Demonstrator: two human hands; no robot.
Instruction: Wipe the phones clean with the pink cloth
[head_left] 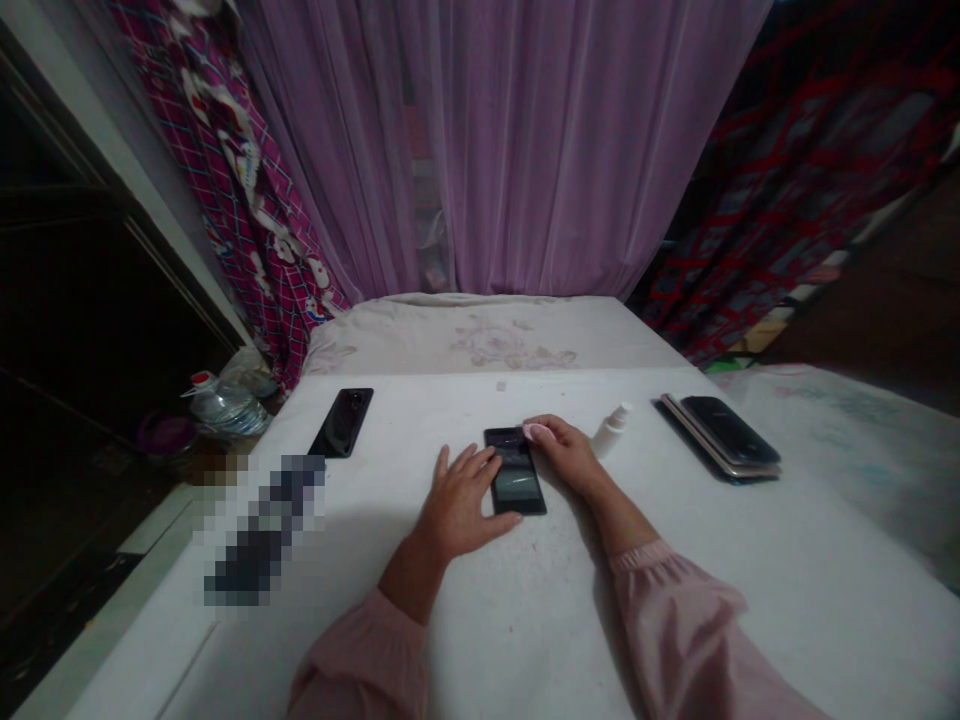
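Note:
A black phone (516, 480) lies face up on the white table (525, 620) in front of me. My left hand (459, 505) rests flat beside it with fingers spread, its fingertips and thumb touching the phone's left edge. My right hand (566, 452) is closed on a small pale pink pad (538, 432) and presses it on the phone's top right corner. A small white spray bottle (613, 428) lies just right of my right hand.
Another black phone (342, 421) lies at the far left of the table. A stack of phones (721, 436) sits at the right. A blurred-out patch covers something at the left front. A water bottle (223, 404) stands on the floor at left. Curtains hang behind.

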